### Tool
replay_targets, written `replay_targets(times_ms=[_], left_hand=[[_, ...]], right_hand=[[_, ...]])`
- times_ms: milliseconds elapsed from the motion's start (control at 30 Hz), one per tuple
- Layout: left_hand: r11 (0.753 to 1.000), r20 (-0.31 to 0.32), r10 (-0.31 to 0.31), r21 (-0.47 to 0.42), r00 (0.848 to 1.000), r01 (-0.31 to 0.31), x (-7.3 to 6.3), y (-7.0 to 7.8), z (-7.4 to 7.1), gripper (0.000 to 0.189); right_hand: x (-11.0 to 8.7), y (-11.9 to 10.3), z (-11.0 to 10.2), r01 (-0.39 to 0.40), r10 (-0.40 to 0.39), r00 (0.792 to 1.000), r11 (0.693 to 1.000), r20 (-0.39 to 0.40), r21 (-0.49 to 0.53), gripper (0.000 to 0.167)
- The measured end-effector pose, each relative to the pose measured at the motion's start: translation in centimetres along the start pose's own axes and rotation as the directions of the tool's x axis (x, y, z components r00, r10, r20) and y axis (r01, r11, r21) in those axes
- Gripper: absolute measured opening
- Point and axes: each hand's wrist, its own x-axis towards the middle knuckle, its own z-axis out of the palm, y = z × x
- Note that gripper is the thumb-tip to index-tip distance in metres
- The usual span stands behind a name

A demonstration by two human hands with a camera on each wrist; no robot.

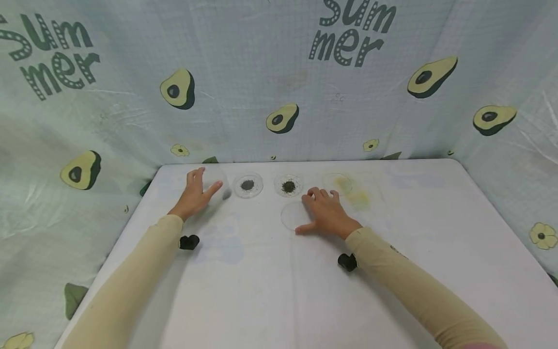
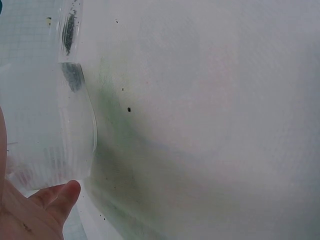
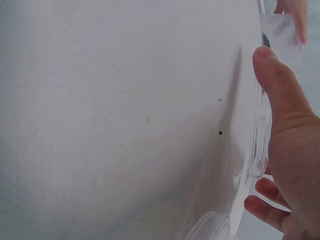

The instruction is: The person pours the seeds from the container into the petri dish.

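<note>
My left hand, fingers and thumb spread around it, grips a clear ribbed plastic cup at the table's back left. A dark grey patch of grains shows at the cup's edge. My right hand holds a clear round petri dish between thumb and fingers; part of it is hidden behind the hand. Just beyond stands a dish of dark green flakes. Between that dish and the cup sits another with dark grey grains.
A faint clear dish lies right of the others, beside a yellowish patch. The white tabletop ends at a hanging printed sheet behind. Small dark specks lie on the table.
</note>
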Motion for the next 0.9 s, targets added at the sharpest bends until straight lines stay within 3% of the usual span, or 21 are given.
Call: replay_targets(times_ms=[400, 900], left_hand=[[1.0, 0.006, 0.002, -0.002, 1.0, -0.002, 0.0, -0.1, -0.2, 0.097], [1.0, 0.002, 0.001, -0.011, 1.0, -0.001, 0.1, -0.3, 0.0, 0.099]], right_hand=[[0.7, 0.0, -0.4, -0.015, 0.015, 0.999, 1.0, -0.03, 0.0, 0.095], [2.1, 0.2, -1.0, -0.064, 0.064, 0.998, 0.998, 0.016, -0.005, 0.098]])
